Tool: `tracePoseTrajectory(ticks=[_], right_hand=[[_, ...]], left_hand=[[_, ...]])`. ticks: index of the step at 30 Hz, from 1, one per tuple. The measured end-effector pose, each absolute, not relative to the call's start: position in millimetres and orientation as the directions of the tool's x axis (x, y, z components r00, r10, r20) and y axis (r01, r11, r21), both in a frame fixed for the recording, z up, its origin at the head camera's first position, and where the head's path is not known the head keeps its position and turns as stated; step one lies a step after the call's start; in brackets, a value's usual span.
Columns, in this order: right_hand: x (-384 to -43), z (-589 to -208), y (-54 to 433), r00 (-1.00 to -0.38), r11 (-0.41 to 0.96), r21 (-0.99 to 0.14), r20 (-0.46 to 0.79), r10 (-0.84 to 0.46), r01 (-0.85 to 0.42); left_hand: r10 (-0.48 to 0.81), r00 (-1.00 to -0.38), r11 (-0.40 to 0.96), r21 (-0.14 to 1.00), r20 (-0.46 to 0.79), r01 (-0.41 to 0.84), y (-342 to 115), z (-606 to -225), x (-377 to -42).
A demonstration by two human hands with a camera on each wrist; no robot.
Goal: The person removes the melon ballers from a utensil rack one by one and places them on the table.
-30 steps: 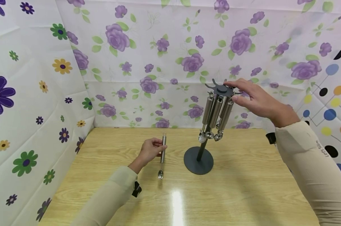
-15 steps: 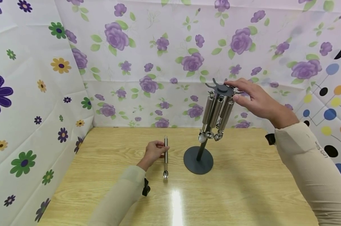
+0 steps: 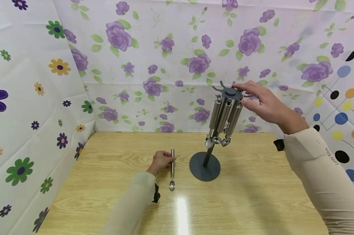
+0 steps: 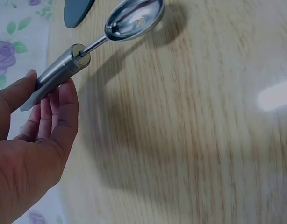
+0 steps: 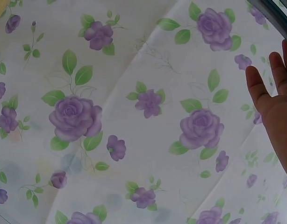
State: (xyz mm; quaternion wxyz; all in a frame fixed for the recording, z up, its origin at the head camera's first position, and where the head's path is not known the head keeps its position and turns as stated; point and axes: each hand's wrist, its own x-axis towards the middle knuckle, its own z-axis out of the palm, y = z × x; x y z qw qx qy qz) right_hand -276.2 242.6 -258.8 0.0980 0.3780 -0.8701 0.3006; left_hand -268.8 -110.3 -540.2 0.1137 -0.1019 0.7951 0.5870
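Observation:
My left hand (image 3: 161, 160) pinches the thick steel handle of a melon baller (image 3: 172, 171) between thumb and fingers. The left wrist view shows a hole in its oval bowl (image 4: 136, 21), and a shadow falls on the tabletop beside it. A dark utensil stand (image 3: 204, 166) rises to the right, with several steel-handled utensils (image 3: 224, 117) hanging from its hooked top. My right hand (image 3: 262, 101) holds the right edge of that top, index finger above and thumb at the near side. Only its fingers and part of the palm (image 5: 276, 112) show in the right wrist view.
A wood-grain table (image 3: 106, 182) lies under everything, with a bright glare spot near the front. Flowered cloth (image 3: 156, 65) hangs behind it, and patterned sheets stand at the left and right sides. Some hooks (image 3: 221, 85) at the stand's back left hold nothing.
My left hand has moved right and a little nearer to me with the melon baller, which hangs straighter now. The right hand has stayed at the stand's top.

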Motion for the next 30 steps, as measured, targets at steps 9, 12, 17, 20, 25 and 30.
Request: tracePoseTrajectory(ticks=[9,12,17,20,25,30], right_hand=[[-275,-261,244,-0.711,0.532,-0.475,0.419,-0.565,-0.701],[-276,-262,243,-0.716,0.527,-0.487,0.42,-0.558,-0.697],[-275,-263,241,-0.717,0.517,-0.501,0.416,-0.56,-0.694],[-276,-263,242,-0.721,0.517,-0.507,0.413,-0.556,-0.69],[-275,-263,242,-0.719,0.523,-0.497,0.414,-0.558,-0.692],[-275,-264,242,-0.709,0.518,-0.488,0.424,-0.563,-0.703]], left_hand=[[-0.061,-0.944,0.315,0.891,-0.325,-0.327,-101,-555,-279],[-0.076,-0.941,0.339,0.879,-0.33,-0.336,-99,-560,-282],[-0.099,-0.935,0.362,0.863,-0.34,-0.352,-97,-564,-285],[-0.108,-0.937,0.385,0.855,-0.333,-0.348,-96,-564,-285],[-0.129,-0.938,0.433,0.833,-0.321,-0.345,-95,-562,-283],[-0.157,-0.933,0.426,0.83,-0.323,-0.359,-93,-560,-282]])
